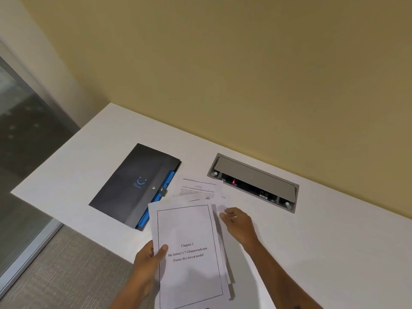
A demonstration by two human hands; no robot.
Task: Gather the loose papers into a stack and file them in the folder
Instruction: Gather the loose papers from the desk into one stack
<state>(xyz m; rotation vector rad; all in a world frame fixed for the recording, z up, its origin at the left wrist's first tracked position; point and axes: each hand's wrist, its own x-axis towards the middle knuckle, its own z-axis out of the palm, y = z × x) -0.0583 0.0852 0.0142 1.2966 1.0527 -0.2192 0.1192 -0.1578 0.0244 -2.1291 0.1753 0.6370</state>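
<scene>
My left hand [148, 262] grips the left edge of a stack of white papers [189, 259], thumb on the top sheet, which reads "Chapter 3". The stack is raised over the near part of the white table [312, 241]. My right hand [239, 221] hovers just right of the stack's top edge, fingers loosely apart, holding nothing. Beyond the stack, loose printed sheets [199, 189] lie flat on the table, partly hidden by it. A dark grey folder [131, 184] with a blue smile logo, snap clasp and blue inner edge lies closed to the left of them.
A grey cable and socket box [254, 181] with a raised lid is set into the table at the right, near the yellow wall [223, 63]. The table's left edge drops to carpet [66, 264] and a glass partition [26, 130].
</scene>
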